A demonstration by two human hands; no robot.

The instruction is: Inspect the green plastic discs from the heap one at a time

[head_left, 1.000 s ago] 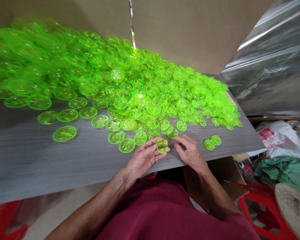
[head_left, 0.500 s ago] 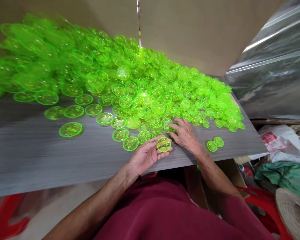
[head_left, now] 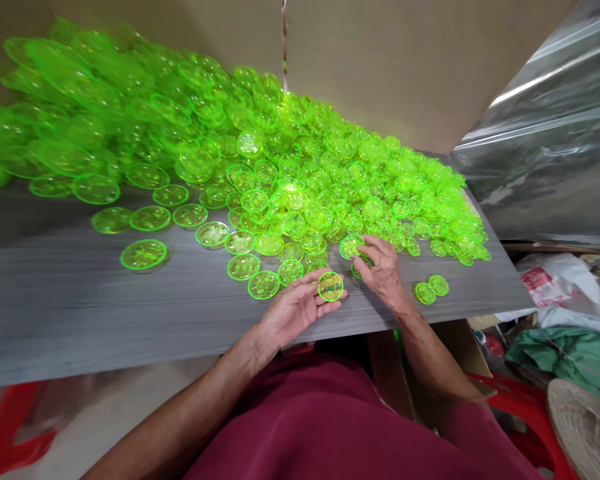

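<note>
Slid rightward from the front of the pile (head_left: 300,133) since the earlier frame, a clear green disc (head_left: 350,245) now sits at the fingertips of the right hand (head_left: 384,272), just right of the frame's centre. Thumb and index finger seem to pinch its near rim, probably because a thin edge is easiest to grasp; whether it is fully off the grey table (head_left: 70,307), I cannot tell. Below centre, the left hand (head_left: 293,308) lies palm up, its thumb and fingers closed lightly on a held disc (head_left: 331,287), which likely keeps that face in plain sight. Both hands are apart. From upper left to right, the pile backs onto a brown panel (head_left: 395,67), which seems to stop it spilling backward. At lower right, two loose discs (head_left: 425,293) touch each other, perhaps set aside to stay separate
</note>
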